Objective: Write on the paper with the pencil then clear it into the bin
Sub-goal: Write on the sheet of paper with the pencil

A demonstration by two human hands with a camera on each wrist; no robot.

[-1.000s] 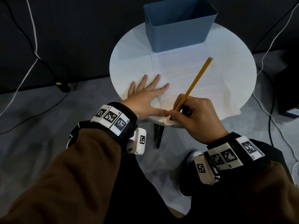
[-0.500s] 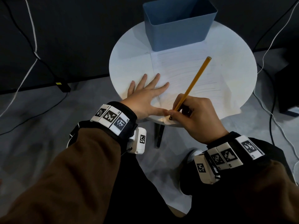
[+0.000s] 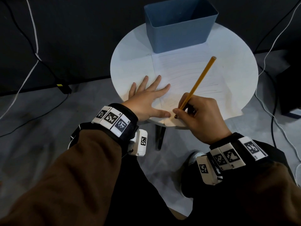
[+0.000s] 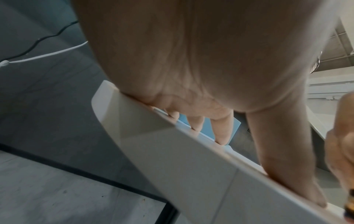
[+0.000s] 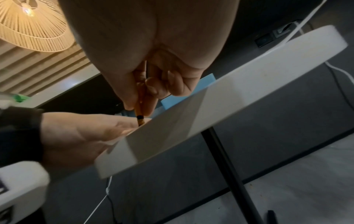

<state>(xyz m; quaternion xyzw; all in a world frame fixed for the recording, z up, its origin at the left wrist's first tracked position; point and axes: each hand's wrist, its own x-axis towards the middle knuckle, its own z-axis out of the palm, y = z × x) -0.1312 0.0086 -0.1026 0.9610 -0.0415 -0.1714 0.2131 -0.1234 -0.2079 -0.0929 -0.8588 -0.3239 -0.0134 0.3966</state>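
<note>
Fingers of your right hand point(image 3: 201, 116) pinch the pencil point(image 3: 197, 83) low on the paper point(image 3: 187, 74) mid-frame, your left hand point(image 3: 146, 98) lies flat, lines are drawn, and the bin point(image 3: 179, 35) up top waits.

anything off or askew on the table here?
Yes, mildly: the paper overhangs the round table at its near and right edges, with a corner sticking out past the rim. The left hand presses it flat while the right hand grips the pencil. The bin stands upright.
</note>
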